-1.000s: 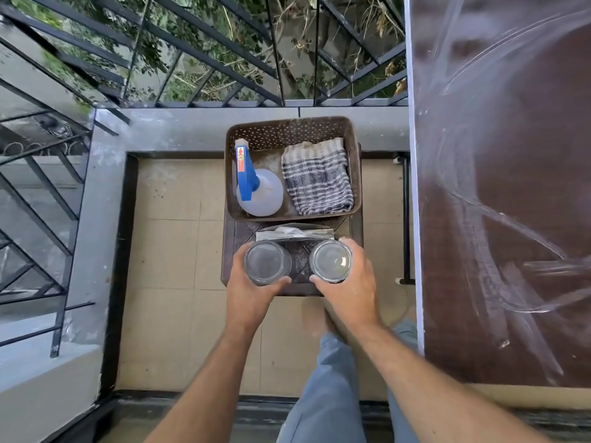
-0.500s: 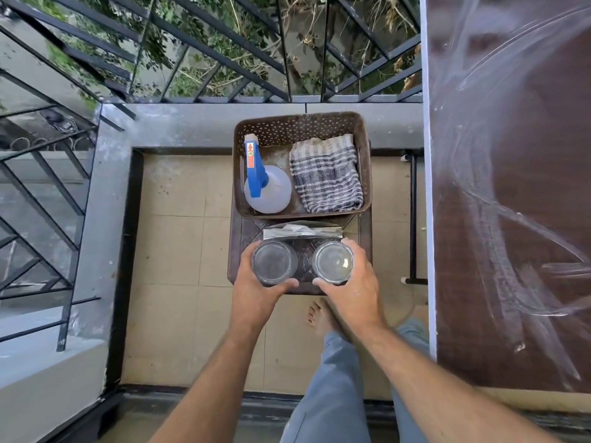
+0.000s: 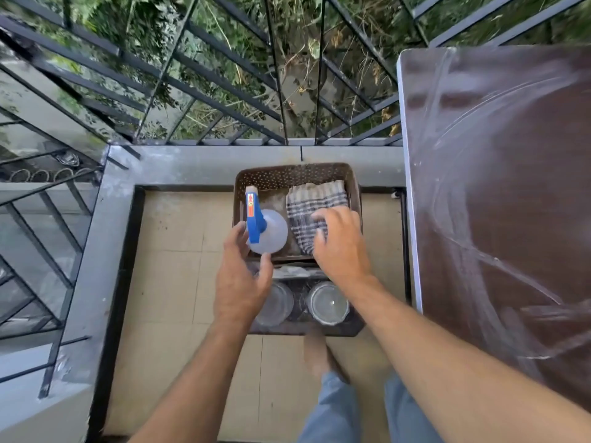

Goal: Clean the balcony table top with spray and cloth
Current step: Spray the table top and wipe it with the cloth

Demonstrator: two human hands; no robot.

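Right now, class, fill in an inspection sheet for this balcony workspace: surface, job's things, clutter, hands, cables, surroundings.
Surface: brown table top, smeared with pale streaks.
Job's things: spray bottle and striped cloth in brown basket.
Clutter: two glass jars on the low stool.
Hands: left hand open beside the bottle; right hand open over the cloth.
Cables: nothing seen.
Surroundings: black railing, plants beyond, tiled floor.

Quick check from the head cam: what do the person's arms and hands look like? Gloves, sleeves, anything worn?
Both arms are bare from the bottom of the frame to the wrist, with no sleeve in sight. The left hand and right hand wear no gloves; no rings, watch or bands show, though the view is slightly blurred. Below them, light blue-grey trousers and a bare foot.
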